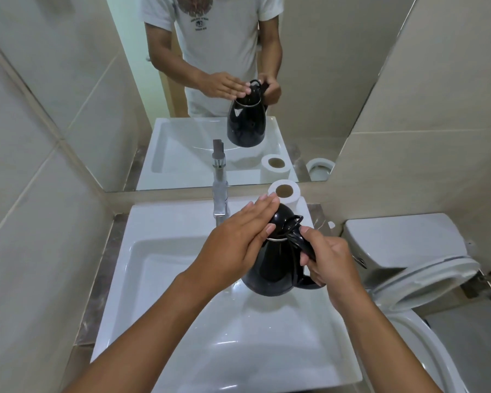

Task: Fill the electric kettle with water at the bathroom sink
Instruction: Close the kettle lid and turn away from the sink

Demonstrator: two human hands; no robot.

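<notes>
A glossy black electric kettle (275, 268) hangs over the right side of the white square sink (165, 279), upright, its lid down. My right hand (326, 259) grips the kettle's black handle from the right. My left hand (238, 242) lies flat with fingers stretched out, resting against the lid and upper left side of the kettle. The chrome tap (221, 205) stands at the back of the sink, just left of the kettle; no water is seen running from it.
A toilet paper roll (284, 191) stands on the counter behind the kettle. A white toilet (408, 268) with raised seat is close on the right. A mirror (238, 80) above the sink reflects the scene. Tiled walls close in on both sides.
</notes>
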